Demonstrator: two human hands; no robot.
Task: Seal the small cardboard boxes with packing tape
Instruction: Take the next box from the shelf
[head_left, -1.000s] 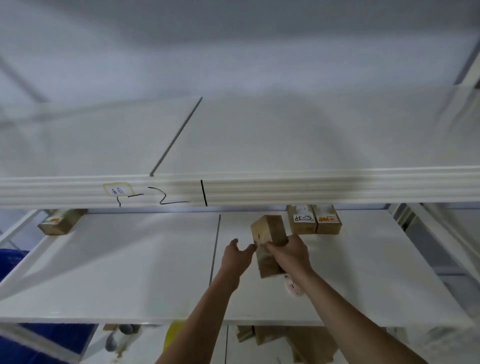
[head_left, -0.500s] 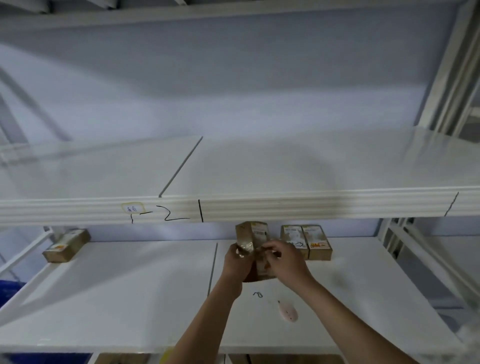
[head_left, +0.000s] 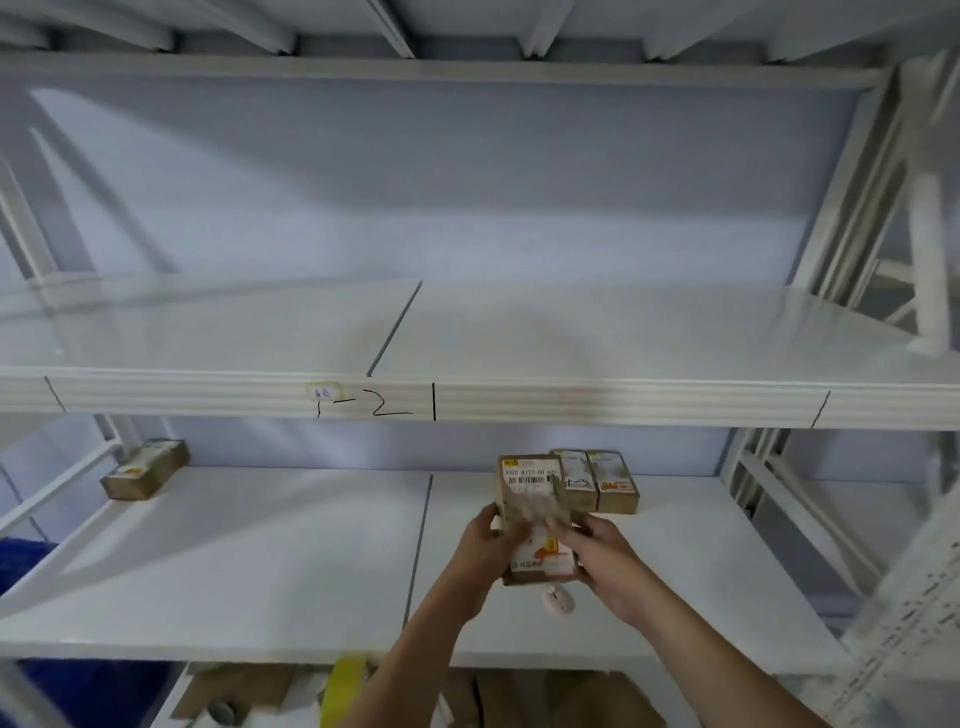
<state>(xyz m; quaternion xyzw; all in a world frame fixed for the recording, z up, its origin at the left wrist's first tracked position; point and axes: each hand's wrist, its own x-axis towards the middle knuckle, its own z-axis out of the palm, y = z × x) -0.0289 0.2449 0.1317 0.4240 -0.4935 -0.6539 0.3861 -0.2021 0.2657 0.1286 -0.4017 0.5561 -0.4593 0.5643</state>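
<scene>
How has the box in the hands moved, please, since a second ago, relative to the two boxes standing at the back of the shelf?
Yes. The held box has moved back, closer to the two boxes at the back, and now overlaps the left one in view.

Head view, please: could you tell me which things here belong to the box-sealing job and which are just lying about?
Job:
held box, gripped by left hand and right hand
two boxes behind it
lone box at far left
yellow roll below, possibly tape

Lying about:
small pink object on the shelf
</scene>
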